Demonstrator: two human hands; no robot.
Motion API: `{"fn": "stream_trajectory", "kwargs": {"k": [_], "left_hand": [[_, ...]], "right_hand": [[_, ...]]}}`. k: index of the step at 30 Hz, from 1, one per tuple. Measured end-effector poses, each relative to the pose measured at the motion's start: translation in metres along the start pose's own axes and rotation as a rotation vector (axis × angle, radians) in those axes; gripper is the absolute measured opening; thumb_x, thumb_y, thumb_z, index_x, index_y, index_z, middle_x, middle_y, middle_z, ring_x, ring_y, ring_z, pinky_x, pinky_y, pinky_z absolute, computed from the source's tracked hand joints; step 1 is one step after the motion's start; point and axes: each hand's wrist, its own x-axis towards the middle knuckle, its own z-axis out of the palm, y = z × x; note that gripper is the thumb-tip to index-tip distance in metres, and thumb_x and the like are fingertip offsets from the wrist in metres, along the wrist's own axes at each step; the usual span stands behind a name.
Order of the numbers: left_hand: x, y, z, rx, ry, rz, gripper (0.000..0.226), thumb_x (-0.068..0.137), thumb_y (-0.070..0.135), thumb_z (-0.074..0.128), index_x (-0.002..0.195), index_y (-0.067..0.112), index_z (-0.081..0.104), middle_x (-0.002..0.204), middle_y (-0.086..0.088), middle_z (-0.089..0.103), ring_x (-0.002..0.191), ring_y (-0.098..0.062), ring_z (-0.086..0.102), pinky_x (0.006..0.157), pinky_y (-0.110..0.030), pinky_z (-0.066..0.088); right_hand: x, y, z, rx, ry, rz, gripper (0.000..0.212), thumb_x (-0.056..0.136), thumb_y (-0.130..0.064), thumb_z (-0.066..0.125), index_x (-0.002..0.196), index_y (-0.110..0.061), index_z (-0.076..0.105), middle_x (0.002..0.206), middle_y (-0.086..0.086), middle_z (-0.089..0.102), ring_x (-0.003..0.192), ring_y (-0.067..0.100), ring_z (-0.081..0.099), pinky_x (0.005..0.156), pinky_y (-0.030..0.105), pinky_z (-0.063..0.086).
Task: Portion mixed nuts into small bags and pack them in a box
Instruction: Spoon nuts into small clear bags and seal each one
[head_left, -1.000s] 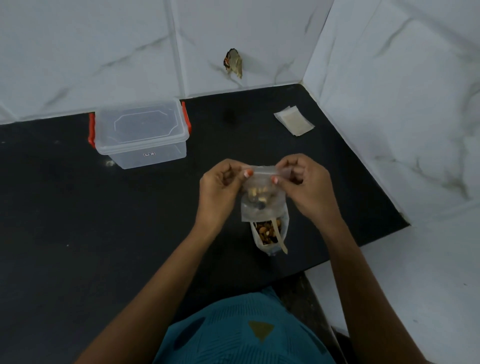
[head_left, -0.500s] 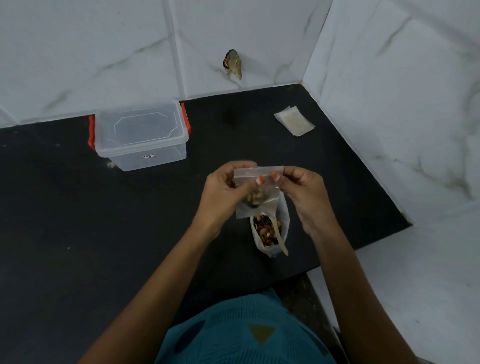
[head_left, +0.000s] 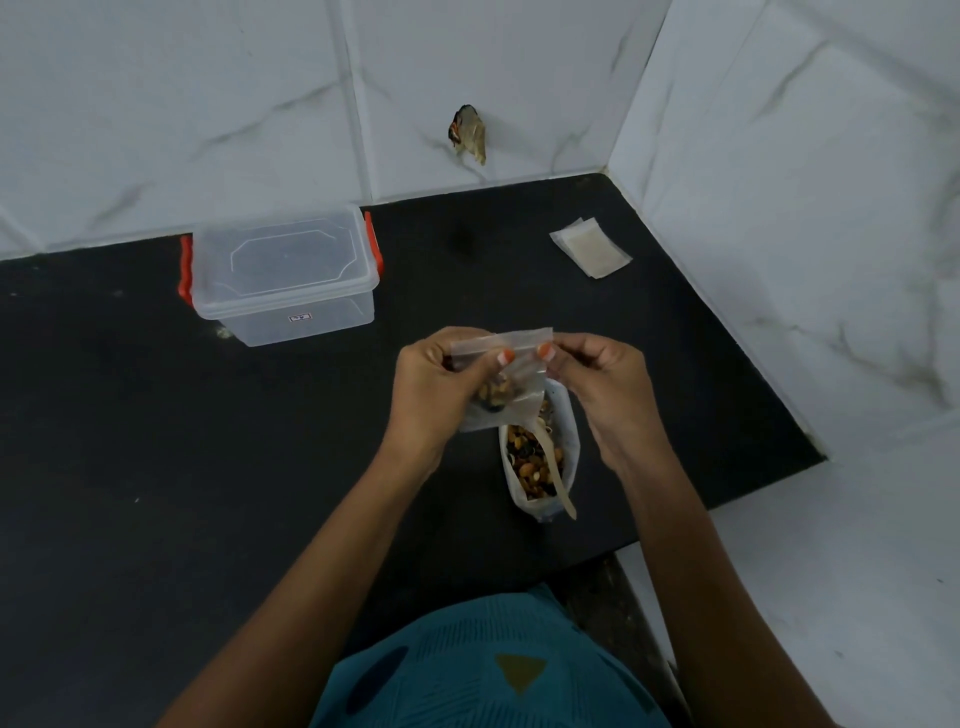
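Note:
Both hands hold a small clear zip bag (head_left: 511, 397) with a few nuts in it, above the black counter. My left hand (head_left: 436, 389) grips its left side, thumb on the top strip. My right hand (head_left: 597, 395) pinches the top strip's right end. Below the small bag stands a larger open bag of mixed nuts (head_left: 537, 457) with a pale spoon (head_left: 558, 483) sticking out of it. A clear plastic box (head_left: 283, 275) with red side latches and its lid on sits at the back left.
A stack of empty small bags (head_left: 589, 247) lies at the back right near the wall corner. White tiled walls enclose the black counter (head_left: 156, 441) at the back and right. The counter's front edge steps back at the right, by my teal clothing (head_left: 488, 670).
The small bag has shifted a little left and down between my hands. My thumbs have slid closer together along its top strip.

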Motion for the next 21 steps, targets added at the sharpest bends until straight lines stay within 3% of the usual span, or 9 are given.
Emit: {"fn": "stream_trajectory", "kwargs": {"k": [6, 10, 16, 21], "left_hand": [[-0.0008, -0.0028, 0.003, -0.022, 0.015, -0.051, 0.013, 0.079, 0.011, 0.066, 0.088, 0.02, 0.063, 0.089, 0.006, 0.067, 0.083, 0.0, 0.065, 0.069, -0.012, 0.051], [0.0017, -0.0008, 0.0005, -0.022, 0.025, -0.061, 0.012, 0.08, 0.012, 0.065, 0.09, 0.019, 0.063, 0.088, 0.005, 0.067, 0.082, 0.001, 0.065, 0.067, -0.01, 0.05], [-0.0001, -0.0012, 0.0021, -0.007, -0.034, -0.043, 0.013, 0.079, 0.012, 0.066, 0.088, 0.021, 0.063, 0.091, 0.005, 0.066, 0.084, 0.002, 0.064, 0.072, -0.012, 0.051], [-0.0007, -0.0022, 0.0025, -0.054, -0.06, -0.055, 0.017, 0.079, 0.009, 0.064, 0.093, 0.02, 0.063, 0.096, 0.004, 0.066, 0.087, 0.001, 0.065, 0.071, -0.011, 0.05]], "right_hand": [[-0.0009, 0.0014, 0.0078, 0.011, -0.005, -0.032, 0.014, 0.086, -0.005, 0.057, 0.086, -0.016, 0.066, 0.088, -0.002, 0.068, 0.087, 0.012, 0.066, 0.079, 0.027, 0.054], [-0.0002, -0.0009, 0.0039, 0.176, -0.144, 0.077, 0.012, 0.085, -0.014, 0.057, 0.085, -0.022, 0.066, 0.091, -0.001, 0.07, 0.095, 0.018, 0.065, 0.088, 0.037, 0.051], [0.0036, 0.0009, 0.0048, -0.02, -0.106, 0.003, 0.012, 0.084, -0.011, 0.061, 0.094, -0.01, 0.067, 0.093, 0.004, 0.069, 0.089, 0.012, 0.065, 0.076, 0.022, 0.054], [0.0048, 0.0039, 0.0073, -0.032, -0.033, -0.046, 0.011, 0.085, -0.004, 0.058, 0.09, -0.01, 0.065, 0.093, 0.004, 0.067, 0.089, 0.013, 0.064, 0.076, 0.022, 0.054]]}}
